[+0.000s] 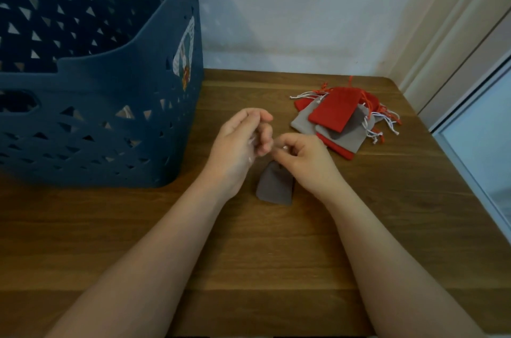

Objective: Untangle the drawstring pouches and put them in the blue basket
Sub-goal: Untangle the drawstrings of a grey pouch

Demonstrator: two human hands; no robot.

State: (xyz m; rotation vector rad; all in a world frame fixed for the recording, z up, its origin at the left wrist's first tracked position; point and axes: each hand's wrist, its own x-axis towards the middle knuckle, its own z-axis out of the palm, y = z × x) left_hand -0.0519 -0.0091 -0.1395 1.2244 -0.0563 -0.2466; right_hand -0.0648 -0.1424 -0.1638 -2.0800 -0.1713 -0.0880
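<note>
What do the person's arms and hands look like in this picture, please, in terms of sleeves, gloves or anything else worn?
Both forearms are bare right down to the bottom edge of the picture, with no sleeve showing. The left hand and the right hand wear no gloves. No watch, bracelet or ring can be made out, and no markings show on either arm.

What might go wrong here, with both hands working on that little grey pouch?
The white strings at the grey fabric pouch are hidden between the left hand and right hand, so a pull may tighten a knot. The red and grey pouch pile lies near the wooden table's right edge.
</note>
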